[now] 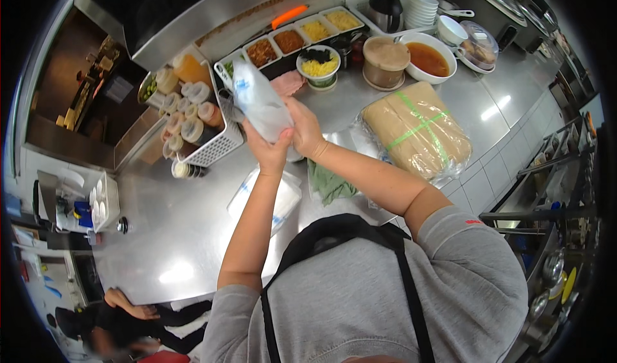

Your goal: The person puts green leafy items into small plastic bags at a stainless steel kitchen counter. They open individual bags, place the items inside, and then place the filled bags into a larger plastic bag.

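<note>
Both my hands grip a translucent white plastic bag (260, 98) with blue print, raised over the steel counter. My left hand (268, 150) closes on its lower left side, thumb pointing up. My right hand (304, 128) presses against its lower right side. Whether anything is inside the bag is unclear. Beneath my forearms lie a stack of white plastic bags (284, 196) and a green cloth (330, 177). Beyond the bag stands a bowl (319, 66) with yellow shreds and dark strips in it, and a pink cloth (288, 82) lies beside it.
Left, a white plastic basket (212, 151) holds several squeeze bottles. Food trays (289, 41) line the back, with an orange-handled tool (289, 16) behind. A plastic-wrapped brown package (417, 129) and a soup bowl (429, 59) stand right. Another person (130, 319) is at the lower left.
</note>
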`<control>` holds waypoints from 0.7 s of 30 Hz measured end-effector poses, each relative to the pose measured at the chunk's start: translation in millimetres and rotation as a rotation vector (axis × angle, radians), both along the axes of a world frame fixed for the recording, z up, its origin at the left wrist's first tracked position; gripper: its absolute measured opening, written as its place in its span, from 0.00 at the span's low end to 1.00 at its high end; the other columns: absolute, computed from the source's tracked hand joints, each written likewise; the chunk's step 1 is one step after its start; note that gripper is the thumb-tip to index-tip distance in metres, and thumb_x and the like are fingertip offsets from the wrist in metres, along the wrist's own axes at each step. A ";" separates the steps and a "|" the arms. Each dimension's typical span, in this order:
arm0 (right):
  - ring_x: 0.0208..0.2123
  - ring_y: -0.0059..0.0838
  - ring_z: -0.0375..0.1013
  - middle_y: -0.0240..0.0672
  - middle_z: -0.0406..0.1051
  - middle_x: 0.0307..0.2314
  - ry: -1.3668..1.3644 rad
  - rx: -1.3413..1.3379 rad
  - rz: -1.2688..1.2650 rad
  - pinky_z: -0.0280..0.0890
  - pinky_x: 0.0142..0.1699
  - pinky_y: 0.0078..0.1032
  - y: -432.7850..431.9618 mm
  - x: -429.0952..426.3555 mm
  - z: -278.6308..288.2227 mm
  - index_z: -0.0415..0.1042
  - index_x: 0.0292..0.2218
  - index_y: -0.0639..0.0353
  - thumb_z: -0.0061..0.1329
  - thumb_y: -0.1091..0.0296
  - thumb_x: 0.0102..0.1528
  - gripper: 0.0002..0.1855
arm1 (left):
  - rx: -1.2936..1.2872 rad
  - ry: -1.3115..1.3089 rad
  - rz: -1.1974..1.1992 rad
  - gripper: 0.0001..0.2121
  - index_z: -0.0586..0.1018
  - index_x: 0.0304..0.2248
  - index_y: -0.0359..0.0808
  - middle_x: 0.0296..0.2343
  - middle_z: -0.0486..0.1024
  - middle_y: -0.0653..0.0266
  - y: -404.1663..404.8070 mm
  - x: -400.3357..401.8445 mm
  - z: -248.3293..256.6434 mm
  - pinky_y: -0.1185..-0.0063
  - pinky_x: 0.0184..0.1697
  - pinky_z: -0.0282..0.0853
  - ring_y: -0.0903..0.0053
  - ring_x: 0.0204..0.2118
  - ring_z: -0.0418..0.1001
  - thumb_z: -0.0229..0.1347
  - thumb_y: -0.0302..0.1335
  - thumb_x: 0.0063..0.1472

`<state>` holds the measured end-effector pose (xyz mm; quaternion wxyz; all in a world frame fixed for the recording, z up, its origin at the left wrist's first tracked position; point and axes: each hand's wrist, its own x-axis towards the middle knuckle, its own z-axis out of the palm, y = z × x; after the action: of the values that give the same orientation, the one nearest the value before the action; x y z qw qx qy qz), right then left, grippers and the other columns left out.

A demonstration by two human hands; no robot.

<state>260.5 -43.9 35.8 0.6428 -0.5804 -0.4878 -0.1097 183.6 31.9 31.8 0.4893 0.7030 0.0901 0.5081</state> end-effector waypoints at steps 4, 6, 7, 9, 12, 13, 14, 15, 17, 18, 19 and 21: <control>0.42 0.50 0.61 0.50 0.61 0.41 -0.022 -0.059 -0.022 0.58 0.46 0.33 -7.5 -4.9 -17.6 0.56 0.47 0.66 0.38 0.55 0.54 0.26 | 0.077 0.134 0.032 0.42 0.60 0.45 0.27 0.39 0.65 0.55 10.6 -14.1 -26.2 0.75 0.46 0.60 0.69 0.42 0.64 0.61 0.52 0.39; 0.42 0.49 0.62 0.50 0.61 0.41 0.070 -0.093 -0.004 0.57 0.47 0.32 -18.0 -12.1 -28.4 0.55 0.48 0.66 0.39 0.55 0.54 0.27 | 0.093 0.278 0.014 0.40 0.60 0.45 0.27 0.39 0.66 0.54 8.4 -23.5 -32.5 0.76 0.46 0.60 0.69 0.42 0.65 0.61 0.49 0.42; 0.43 0.48 0.62 0.50 0.61 0.42 0.157 -0.125 0.002 0.57 0.48 0.31 -25.6 -14.1 -33.0 0.55 0.49 0.66 0.41 0.56 0.53 0.28 | 0.093 0.281 0.014 0.40 0.60 0.45 0.27 0.39 0.66 0.54 6.5 -26.9 -30.9 0.76 0.46 0.60 0.69 0.42 0.65 0.61 0.49 0.42; 0.44 0.46 0.62 0.51 0.60 0.43 0.225 -0.234 0.028 0.54 0.51 0.33 -48.2 -16.3 -36.7 0.54 0.50 0.67 0.43 0.57 0.52 0.29 | 0.146 0.374 -0.007 0.36 0.61 0.45 0.27 0.39 0.68 0.50 5.6 -35.9 -23.6 0.75 0.45 0.61 0.67 0.42 0.67 0.62 0.44 0.43; 0.49 0.43 0.58 0.47 0.57 0.47 0.090 -0.950 0.142 0.50 0.54 0.42 -88.3 -25.1 -35.6 0.56 0.50 0.61 0.46 0.58 0.51 0.28 | 0.192 0.559 0.053 0.29 0.66 0.40 0.30 0.35 0.69 0.52 8.0 -56.7 -18.7 0.71 0.42 0.62 0.60 0.38 0.68 0.63 0.39 0.42; 0.53 0.42 0.54 0.44 0.55 0.49 -0.103 -0.974 0.082 0.47 0.55 0.46 -102.4 -37.1 -35.9 0.58 0.50 0.56 0.47 0.59 0.50 0.27 | 0.191 0.557 0.065 0.29 0.66 0.40 0.30 0.35 0.69 0.52 10.6 -68.6 -28.5 0.71 0.42 0.62 0.60 0.38 0.68 0.63 0.39 0.42; 0.56 0.40 0.49 0.40 0.52 0.52 -0.297 -0.989 0.023 0.44 0.56 0.50 -113.1 -45.3 -36.8 0.60 0.49 0.51 0.48 0.59 0.49 0.26 | 0.377 0.632 0.126 0.25 0.68 0.39 0.32 0.34 0.70 0.54 12.7 -83.6 -46.8 0.71 0.41 0.61 0.61 0.38 0.67 0.61 0.36 0.44; 0.56 0.40 0.49 0.40 0.52 0.52 -0.304 -0.985 0.018 0.44 0.56 0.50 -122.8 -45.7 -38.8 0.60 0.49 0.51 0.48 0.59 0.49 0.26 | 0.570 0.696 0.177 0.20 0.70 0.37 0.33 0.34 0.70 0.57 10.7 -91.9 -55.9 0.70 0.40 0.60 0.62 0.37 0.66 0.59 0.33 0.46; 0.56 0.40 0.46 0.35 0.53 0.51 -0.171 -1.008 -0.019 0.41 0.55 0.58 -136.3 -47.9 -58.0 0.63 0.47 0.48 0.48 0.58 0.48 0.23 | 0.446 0.621 0.130 0.15 0.72 0.36 0.35 0.32 0.70 0.60 -17.9 -97.1 -63.3 0.72 0.38 0.58 0.65 0.36 0.66 0.57 0.31 0.48; 0.53 0.39 0.53 0.36 0.59 0.47 -0.246 -0.901 -0.078 0.48 0.54 0.48 -137.9 -46.2 -67.6 0.66 0.42 0.53 0.46 0.62 0.50 0.17 | 0.436 0.653 0.113 0.16 0.72 0.36 0.37 0.32 0.70 0.61 -30.4 -98.8 -65.6 0.73 0.38 0.58 0.66 0.37 0.66 0.57 0.32 0.48; 0.53 0.39 0.53 0.36 0.59 0.47 -0.242 -0.905 -0.074 0.48 0.54 0.48 -136.4 -42.1 -68.4 0.66 0.42 0.53 0.46 0.62 0.50 0.17 | 0.449 0.599 0.111 0.15 0.73 0.35 0.33 0.30 0.71 0.57 -45.9 -96.3 -59.7 0.73 0.36 0.63 0.64 0.34 0.69 0.58 0.27 0.47; 0.46 0.36 0.61 0.37 0.65 0.39 -0.016 -0.761 0.016 0.56 0.47 0.36 -132.6 -35.5 -66.9 0.67 0.36 0.58 0.44 0.67 0.51 0.10 | 0.367 0.592 0.048 0.16 0.72 0.37 0.33 0.29 0.71 0.59 -71.1 -95.3 -48.8 0.74 0.37 0.63 0.66 0.33 0.68 0.58 0.28 0.48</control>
<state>225.1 -176.5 -31.0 0.3782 -0.7729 -0.5031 0.0797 88.3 -39.2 -17.0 0.2952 0.8939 0.1518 0.3011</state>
